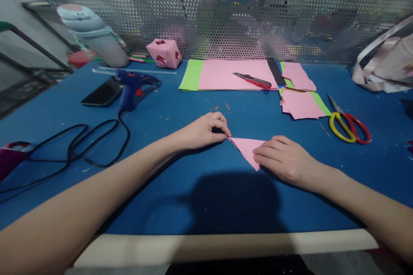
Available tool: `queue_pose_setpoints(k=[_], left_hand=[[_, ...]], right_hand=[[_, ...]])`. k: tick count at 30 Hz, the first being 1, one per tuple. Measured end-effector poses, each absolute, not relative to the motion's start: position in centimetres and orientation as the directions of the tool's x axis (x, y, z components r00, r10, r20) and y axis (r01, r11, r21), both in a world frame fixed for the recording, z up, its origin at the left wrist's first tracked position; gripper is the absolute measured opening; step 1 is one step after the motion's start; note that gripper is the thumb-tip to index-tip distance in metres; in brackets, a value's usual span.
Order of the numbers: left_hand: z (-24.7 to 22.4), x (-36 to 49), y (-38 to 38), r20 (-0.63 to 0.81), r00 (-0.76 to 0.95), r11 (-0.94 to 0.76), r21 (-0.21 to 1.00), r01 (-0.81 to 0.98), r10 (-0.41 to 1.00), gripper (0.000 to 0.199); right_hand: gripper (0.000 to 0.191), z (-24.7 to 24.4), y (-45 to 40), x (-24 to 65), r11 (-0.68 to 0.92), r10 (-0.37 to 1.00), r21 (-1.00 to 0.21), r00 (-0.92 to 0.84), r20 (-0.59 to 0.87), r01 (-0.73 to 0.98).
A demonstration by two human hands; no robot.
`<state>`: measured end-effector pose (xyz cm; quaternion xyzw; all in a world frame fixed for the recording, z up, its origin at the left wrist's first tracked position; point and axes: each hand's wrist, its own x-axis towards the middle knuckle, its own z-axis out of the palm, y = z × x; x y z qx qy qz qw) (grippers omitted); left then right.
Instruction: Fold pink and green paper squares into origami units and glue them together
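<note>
A piece of pink paper (245, 148), folded into a triangle, lies on the blue tabletop between my hands. My left hand (209, 130) pinches its left corner between thumb and fingers. Over the right part of the paper rests my right hand (282, 159), fingers stretched out and pressing it flat. That hand covers the paper's right corner. Beyond my hands, small pink paper sheets (301, 104) lie in a pile with some green. Larger pink sheets (226, 75) are stacked over green ones, and a red utility knife (253, 80) lies on top.
Scissors (350, 128) with yellow and red handles lie at right. A blue glue gun (130, 88) stands at left beside a phone (102, 92), its black cord (75, 146) looping across the table. Behind are a bottle (97, 36), a pink paper polyhedron (164, 53) and a perforated metal panel (206, 13).
</note>
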<state>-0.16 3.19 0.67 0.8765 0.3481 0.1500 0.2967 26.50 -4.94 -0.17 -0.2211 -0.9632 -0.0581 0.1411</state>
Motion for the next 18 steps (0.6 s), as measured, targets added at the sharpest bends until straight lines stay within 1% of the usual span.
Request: queue_pose_setpoints(k=[4, 7, 14, 18], left_hand=[[0.83, -0.01, 3.00, 0.037, 0.692, -0.542, 0.652, 0.530, 0.721, 0.014], [0.72, 0.20, 2.78, 0.051, 0.665, -0.521, 0.668, 0.532, 0.745, 0.020], [0.27, 0.28, 2.58, 0.087, 0.655, -0.569, 0.590, 0.573, 0.750, 0.016], [0.28, 0.26, 2.65, 0.083, 0.663, -0.578, 0.577, 0.577, 0.744, 0.016]], right_hand=[[0.023, -0.11, -4.93, 26.44, 0.897, 0.410, 0.043, -0.865, 0.289, 0.440], [0.023, -0.07, -4.93, 26.42, 0.897, 0.411, 0.038, -0.865, 0.287, 0.439], [0.023, -0.14, -4.88, 26.53, 0.895, 0.410, 0.061, -0.868, 0.280, 0.442], [0.022, -0.01, -4.88, 26.68, 0.899, 0.395, 0.073, -0.872, 0.288, 0.432]])
